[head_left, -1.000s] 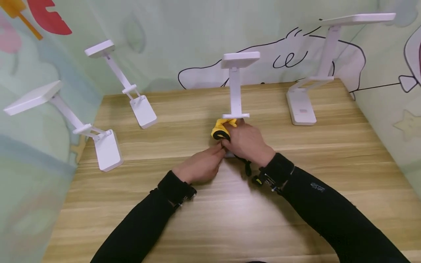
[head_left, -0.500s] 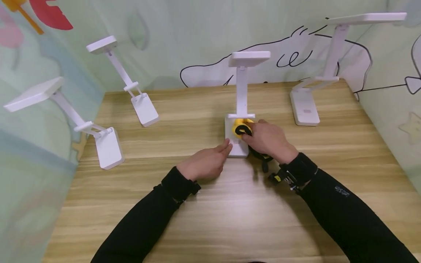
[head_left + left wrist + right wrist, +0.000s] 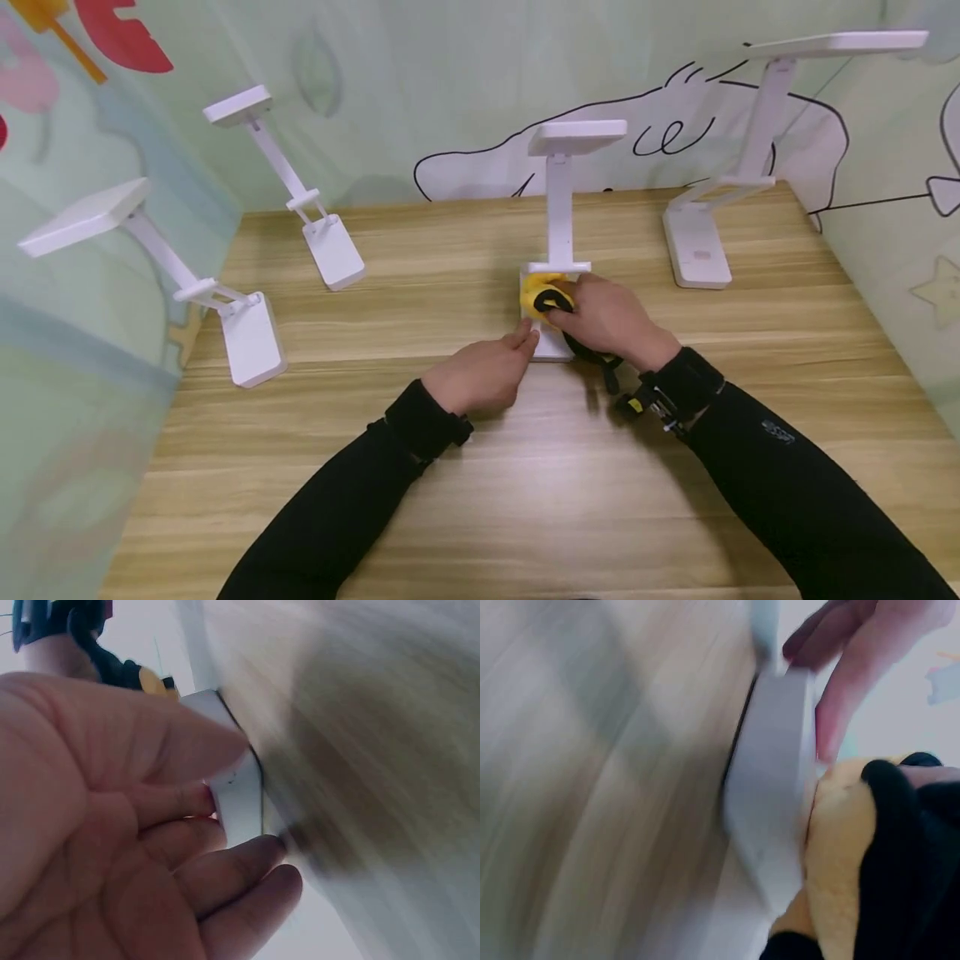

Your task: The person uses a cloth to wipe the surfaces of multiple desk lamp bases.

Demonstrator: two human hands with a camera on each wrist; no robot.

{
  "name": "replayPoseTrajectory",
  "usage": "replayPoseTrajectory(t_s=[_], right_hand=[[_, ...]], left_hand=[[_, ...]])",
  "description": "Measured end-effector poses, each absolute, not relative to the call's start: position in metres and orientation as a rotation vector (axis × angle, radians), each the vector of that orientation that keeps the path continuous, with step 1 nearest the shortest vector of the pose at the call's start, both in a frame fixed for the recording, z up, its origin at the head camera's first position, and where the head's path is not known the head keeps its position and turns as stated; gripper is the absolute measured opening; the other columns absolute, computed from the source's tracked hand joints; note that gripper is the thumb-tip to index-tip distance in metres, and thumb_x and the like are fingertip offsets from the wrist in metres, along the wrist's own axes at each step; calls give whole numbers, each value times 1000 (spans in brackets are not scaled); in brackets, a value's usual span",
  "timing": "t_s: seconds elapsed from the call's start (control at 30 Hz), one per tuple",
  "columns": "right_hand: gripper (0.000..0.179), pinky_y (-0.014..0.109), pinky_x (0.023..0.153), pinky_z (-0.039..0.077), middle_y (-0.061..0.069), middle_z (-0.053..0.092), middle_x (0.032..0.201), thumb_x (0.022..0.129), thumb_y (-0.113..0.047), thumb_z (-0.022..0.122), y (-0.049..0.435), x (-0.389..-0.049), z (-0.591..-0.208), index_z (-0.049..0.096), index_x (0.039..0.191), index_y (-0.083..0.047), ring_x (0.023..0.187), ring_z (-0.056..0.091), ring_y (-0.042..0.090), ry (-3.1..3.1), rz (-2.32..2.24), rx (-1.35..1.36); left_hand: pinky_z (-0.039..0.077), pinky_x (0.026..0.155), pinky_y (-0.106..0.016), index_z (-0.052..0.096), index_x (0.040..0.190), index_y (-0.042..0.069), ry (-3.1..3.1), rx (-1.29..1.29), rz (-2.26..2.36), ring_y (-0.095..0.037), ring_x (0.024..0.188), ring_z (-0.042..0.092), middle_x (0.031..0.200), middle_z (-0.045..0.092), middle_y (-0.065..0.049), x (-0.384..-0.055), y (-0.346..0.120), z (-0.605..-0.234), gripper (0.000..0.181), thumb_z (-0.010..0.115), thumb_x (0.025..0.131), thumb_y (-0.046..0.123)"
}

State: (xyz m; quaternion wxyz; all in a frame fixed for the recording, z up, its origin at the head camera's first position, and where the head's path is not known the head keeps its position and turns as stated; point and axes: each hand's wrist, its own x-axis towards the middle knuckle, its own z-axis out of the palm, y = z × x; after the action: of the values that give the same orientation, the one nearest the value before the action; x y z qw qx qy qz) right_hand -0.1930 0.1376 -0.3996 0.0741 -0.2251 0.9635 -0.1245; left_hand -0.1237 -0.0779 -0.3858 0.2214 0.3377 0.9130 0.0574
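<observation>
A white desk lamp (image 3: pixel 559 212) stands in the middle of the table in the head view. My right hand (image 3: pixel 611 321) grips a soft yellow cloth with black trim (image 3: pixel 536 296), pressed against the top of the lamp's base (image 3: pixel 552 346). In the right wrist view, the cloth's fuzzy yellow side (image 3: pixel 838 847) lies along that base. At the base's front left edge, my left hand (image 3: pixel 480 377) touches it with straight fingertips. The left wrist view shows its thumb overlapping the white base (image 3: pixel 238 796), the other fingers around the near end. The right palm hides part of the cloth.
Two more white lamps stand on the left, one nearer (image 3: pixel 251 340) and one farther back (image 3: pixel 333 252). Another lamp (image 3: pixel 697 246) is at the back right. Painted walls (image 3: pixel 360 142) border the wooden table (image 3: pixel 420 287).
My right hand and the cloth moved right, uncovering much of the base; the cloth then shifted back leftward over it. My left hand stays by the base's left edge.
</observation>
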Motion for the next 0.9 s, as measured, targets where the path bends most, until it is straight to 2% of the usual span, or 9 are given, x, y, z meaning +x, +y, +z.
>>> replayPoseTrajectory(t_s=[0.1,0.2,0.33,0.4,0.47,0.6,0.8,0.9], right_hand=[[58,49,76,54,24,68,114,104,-36,61,161,-198,-402,59,147,2,90,64,32,2854,-436,-652],[56,50,81,53,24,68,117,103,-36,62,178,-201,-404,60,147,0,92,63,31,2822,-515,-595],[58,55,91,52,27,65,129,103,-36,63,192,-206,-403,59,148,0,108,64,37,2795,-574,-511],[57,54,90,52,28,64,130,102,-34,64,197,-211,-403,60,147,0,108,62,38,2808,-564,-492],[55,52,87,52,27,64,127,101,-32,65,198,-214,-404,61,146,0,105,62,37,2841,-536,-497],[52,45,75,52,23,64,115,100,-29,67,188,-219,-409,63,145,-4,90,62,33,2919,-489,-553],[55,38,61,46,20,62,105,98,-27,69,179,-205,-408,62,148,-5,73,55,27,2922,-379,-680],[56,34,59,41,16,59,102,95,-24,74,185,-188,-402,63,146,-6,70,50,22,2872,-336,-812]], left_hand=[[53,106,-34,24,165,-1,2525,916,145,-26,152,43,175,16,-21,-125,-76,-386,60,44,109,10],[51,110,-34,24,165,-2,2523,917,137,-24,155,36,174,16,-22,-125,-74,-386,61,45,109,9],[53,103,-32,23,166,0,2500,893,169,-23,155,38,175,13,-19,-125,-67,-385,63,46,108,10],[53,102,-31,21,167,2,2481,876,189,-22,155,37,176,10,-17,-125,-64,-385,64,46,109,10],[51,107,-31,19,168,4,2467,860,202,-22,157,33,177,8,-15,-126,-62,-386,65,46,109,11],[37,124,-35,17,168,5,2473,848,187,-22,162,22,178,7,-13,-127,-61,-387,66,47,109,12],[33,126,-36,18,168,4,2492,844,173,-25,161,24,177,10,-15,-128,-64,-389,65,45,109,11],[32,127,-37,17,169,6,2486,832,187,-25,162,22,177,8,-14,-128,-66,-389,64,42,110,12]])
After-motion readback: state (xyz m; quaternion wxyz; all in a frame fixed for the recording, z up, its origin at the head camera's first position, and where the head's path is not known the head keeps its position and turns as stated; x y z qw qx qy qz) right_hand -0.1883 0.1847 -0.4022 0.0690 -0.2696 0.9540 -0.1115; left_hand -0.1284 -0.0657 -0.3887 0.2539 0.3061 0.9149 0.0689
